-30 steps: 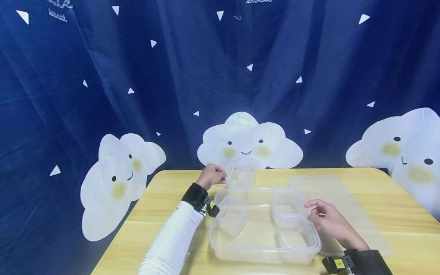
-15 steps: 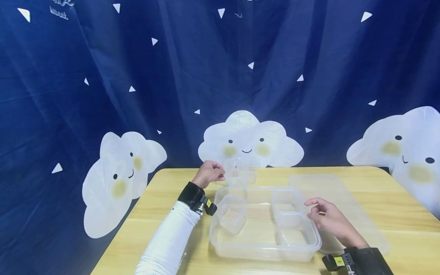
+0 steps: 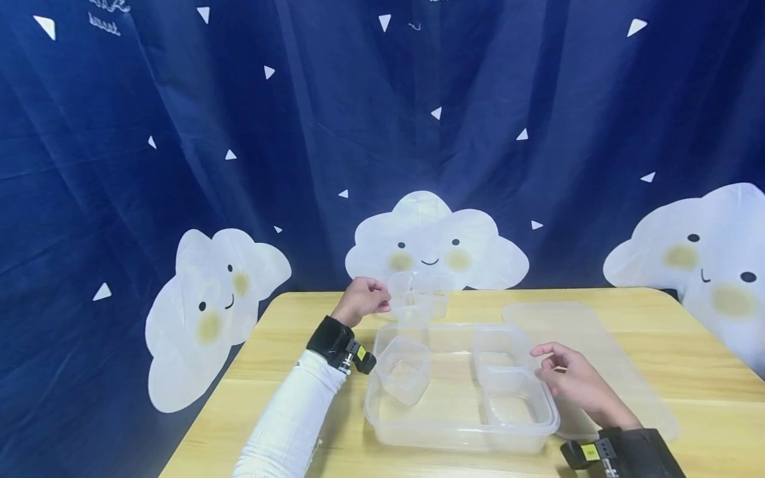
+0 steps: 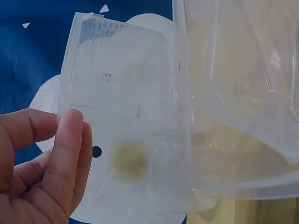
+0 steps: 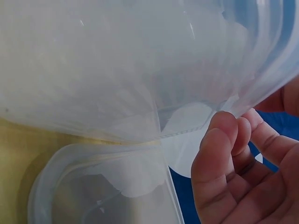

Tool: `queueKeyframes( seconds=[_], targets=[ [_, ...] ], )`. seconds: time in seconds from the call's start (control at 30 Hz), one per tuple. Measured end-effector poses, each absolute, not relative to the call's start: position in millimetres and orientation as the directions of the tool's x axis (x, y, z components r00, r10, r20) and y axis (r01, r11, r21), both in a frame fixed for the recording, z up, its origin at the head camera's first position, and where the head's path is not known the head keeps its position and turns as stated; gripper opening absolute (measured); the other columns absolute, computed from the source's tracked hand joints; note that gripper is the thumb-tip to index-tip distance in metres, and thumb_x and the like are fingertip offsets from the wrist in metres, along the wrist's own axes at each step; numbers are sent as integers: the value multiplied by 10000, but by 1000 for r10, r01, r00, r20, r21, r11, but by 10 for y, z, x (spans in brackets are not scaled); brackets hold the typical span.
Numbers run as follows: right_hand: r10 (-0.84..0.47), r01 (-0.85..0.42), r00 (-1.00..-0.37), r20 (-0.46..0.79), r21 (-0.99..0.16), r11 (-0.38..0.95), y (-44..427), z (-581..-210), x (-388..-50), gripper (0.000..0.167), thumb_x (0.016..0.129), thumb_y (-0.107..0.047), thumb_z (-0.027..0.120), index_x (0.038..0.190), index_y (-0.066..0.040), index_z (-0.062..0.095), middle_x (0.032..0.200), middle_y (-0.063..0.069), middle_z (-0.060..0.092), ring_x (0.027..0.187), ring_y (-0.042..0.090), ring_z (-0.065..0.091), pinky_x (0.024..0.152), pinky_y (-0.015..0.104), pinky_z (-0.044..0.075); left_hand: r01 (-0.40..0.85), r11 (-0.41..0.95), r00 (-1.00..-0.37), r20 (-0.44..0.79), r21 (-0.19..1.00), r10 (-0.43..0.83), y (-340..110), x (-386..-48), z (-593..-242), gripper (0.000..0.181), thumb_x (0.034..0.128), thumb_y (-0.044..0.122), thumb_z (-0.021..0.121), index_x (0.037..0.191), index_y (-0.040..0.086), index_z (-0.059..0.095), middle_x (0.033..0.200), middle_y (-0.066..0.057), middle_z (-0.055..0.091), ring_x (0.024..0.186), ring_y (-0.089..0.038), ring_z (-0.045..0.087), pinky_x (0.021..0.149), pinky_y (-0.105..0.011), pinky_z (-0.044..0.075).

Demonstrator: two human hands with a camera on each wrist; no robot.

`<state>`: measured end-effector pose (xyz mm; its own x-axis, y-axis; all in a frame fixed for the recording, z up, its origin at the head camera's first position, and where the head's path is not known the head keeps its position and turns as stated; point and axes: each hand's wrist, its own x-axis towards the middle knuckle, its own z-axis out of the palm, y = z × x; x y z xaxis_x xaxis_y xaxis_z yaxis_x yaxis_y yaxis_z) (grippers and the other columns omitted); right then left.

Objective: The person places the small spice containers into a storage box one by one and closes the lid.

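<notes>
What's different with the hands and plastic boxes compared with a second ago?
The left hand, still pinching a small container, has shifted slightly left and away from the person. The right hand, large box and flat translucent sheet stayed put.

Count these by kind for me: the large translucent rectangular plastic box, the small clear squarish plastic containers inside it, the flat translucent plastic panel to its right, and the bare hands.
Large box: 1
Small containers: 3
Flat panel: 1
Hands (left hand, right hand): 2
Total: 7
</notes>
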<state>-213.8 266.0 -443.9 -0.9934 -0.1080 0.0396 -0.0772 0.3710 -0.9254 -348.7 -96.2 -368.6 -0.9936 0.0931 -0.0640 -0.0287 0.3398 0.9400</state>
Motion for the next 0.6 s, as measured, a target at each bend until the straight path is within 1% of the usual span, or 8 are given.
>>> queueKeyframes(
  seconds=[0.17, 0.47, 0.6],
  targets=[
    [-108, -89, -993, 53, -928, 362, 2654, -4428, -2135, 395, 855, 43, 611, 1224, 101, 481, 807, 83, 498, 583, 148, 494, 525, 258, 492, -15, 343, -993, -53, 939, 102, -951, -3447, -3649, 139, 865, -20, 638, 991, -79, 643, 887, -131, 617, 703, -159, 645, 715, -263, 588],
    [-104, -84, -993, 49, -929, 361, 2652, -4430, -2129, 389, 859, 44, 605, 1223, 103, 481, 805, 82, 497, 599, 149, 496, 525, 250, 482, -5, 305, -988, -52, 952, 147, -945, -3336, -3626, 216, 866, -45, 634, 1067, -124, 616, 886, -137, 613, 696, -151, 640, 726, -274, 590],
    [-102, -86, -993, 51, -926, 368, 2650, -4428, -2130, 375, 862, 43, 602, 1215, 98, 486, 807, 81, 494, 619, 151, 502, 528, 248, 481, 17, 300, -986, -35, 954, 166, -958, -3283, -3617, 187, 863, -43, 630, 1038, -108, 628, 870, -135, 617, 688, -148, 639, 720, -276, 591]
  ],
)
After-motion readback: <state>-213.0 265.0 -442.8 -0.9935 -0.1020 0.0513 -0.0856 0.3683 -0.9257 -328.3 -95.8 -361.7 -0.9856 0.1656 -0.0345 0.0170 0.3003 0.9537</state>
